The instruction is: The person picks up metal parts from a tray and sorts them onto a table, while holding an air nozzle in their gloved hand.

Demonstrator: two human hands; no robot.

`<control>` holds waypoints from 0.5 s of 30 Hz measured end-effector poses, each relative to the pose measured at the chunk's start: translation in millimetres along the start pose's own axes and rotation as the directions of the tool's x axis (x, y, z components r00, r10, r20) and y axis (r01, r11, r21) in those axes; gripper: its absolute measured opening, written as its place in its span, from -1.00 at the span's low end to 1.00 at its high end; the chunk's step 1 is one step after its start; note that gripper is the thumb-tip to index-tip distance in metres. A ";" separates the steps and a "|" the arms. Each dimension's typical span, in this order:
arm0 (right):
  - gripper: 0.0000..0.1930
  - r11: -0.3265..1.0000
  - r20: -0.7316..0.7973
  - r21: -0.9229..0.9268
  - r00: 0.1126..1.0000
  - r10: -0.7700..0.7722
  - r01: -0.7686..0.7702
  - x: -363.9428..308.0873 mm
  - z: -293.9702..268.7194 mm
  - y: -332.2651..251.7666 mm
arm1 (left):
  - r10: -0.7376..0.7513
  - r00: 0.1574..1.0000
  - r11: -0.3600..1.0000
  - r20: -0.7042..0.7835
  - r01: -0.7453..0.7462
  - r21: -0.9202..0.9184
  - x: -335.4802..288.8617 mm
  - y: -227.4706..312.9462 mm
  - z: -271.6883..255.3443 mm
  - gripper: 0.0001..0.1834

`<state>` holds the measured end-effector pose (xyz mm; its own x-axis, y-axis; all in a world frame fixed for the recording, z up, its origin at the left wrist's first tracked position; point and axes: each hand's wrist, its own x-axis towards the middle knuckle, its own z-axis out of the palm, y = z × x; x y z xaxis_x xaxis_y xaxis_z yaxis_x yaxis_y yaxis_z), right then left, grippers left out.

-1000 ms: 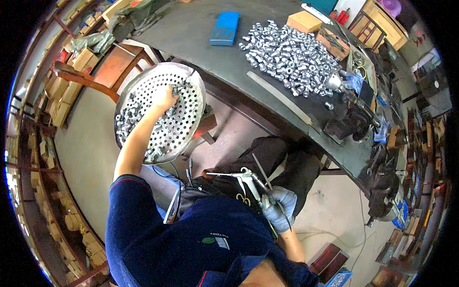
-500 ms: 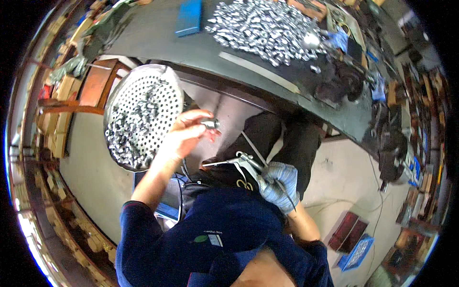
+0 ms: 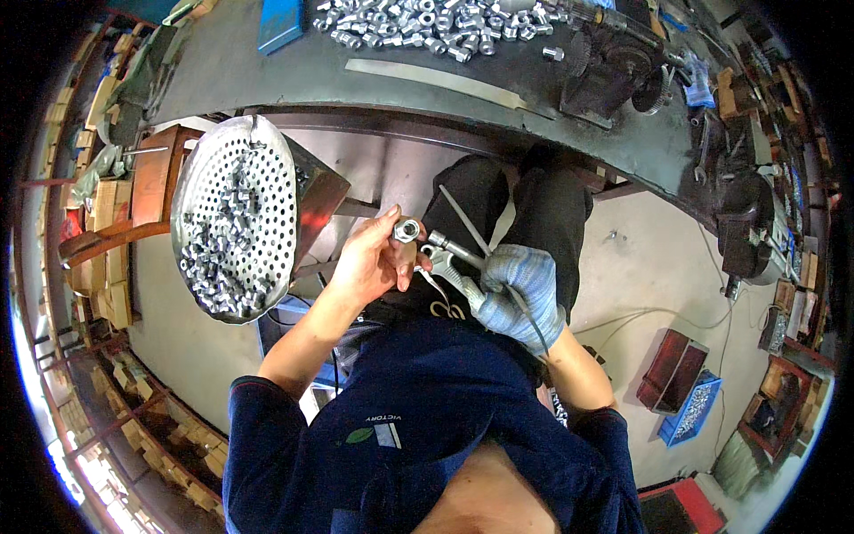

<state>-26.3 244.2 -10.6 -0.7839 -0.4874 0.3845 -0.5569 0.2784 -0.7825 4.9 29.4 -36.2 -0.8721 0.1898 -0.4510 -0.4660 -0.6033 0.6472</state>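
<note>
My bare left hand holds a shiny metal hex fitting between thumb and fingers, its round opening facing up. Close beside it, my right hand in a blue-grey knit glove is closed around a silver air blow gun. The gun's front end reaches the left hand's fingers, which hide its nozzle. A thin straight metal rod slants past the gun at the gloved hand. To the left, a round perforated metal pan holds a heap of similar fittings.
Across the far side runs a dark workbench with a pile of fittings, a blue box, a flat metal strip and dark geared tooling. A wooden stool stands left. Lower right sit a dark red bin and a blue crate.
Both hands have come closer together, the fitting now next to the blow gun. The fitting has turned so its opening shows. My view has shifted, and the bench sits higher in it.
</note>
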 end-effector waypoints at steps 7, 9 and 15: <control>-0.70 0.990 0.130 -0.110 0.989 -0.074 0.088 6.7 5.4 -0.8 | 0.027 0.985 0.747 0.170 -0.133 0.651 -1.8 30.3 1.7 -0.72; -0.69 0.996 0.081 -0.078 0.996 -0.041 0.047 4.5 7.5 0.3 | 0.029 0.978 0.788 0.208 -0.150 0.597 -0.1 31.9 2.6 -0.70; -0.65 1.000 0.025 0.017 0.999 0.021 -0.021 0.2 10.6 4.1 | 0.124 0.934 0.787 0.334 -0.298 0.541 3.9 28.0 4.6 -0.65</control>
<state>-25.8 236.4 -18.9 -0.7883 -0.5020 0.3557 -0.5354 0.2748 -0.7986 -12.3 16.8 -17.0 -0.9227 0.3609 -0.1355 -0.1874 -0.1125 0.9758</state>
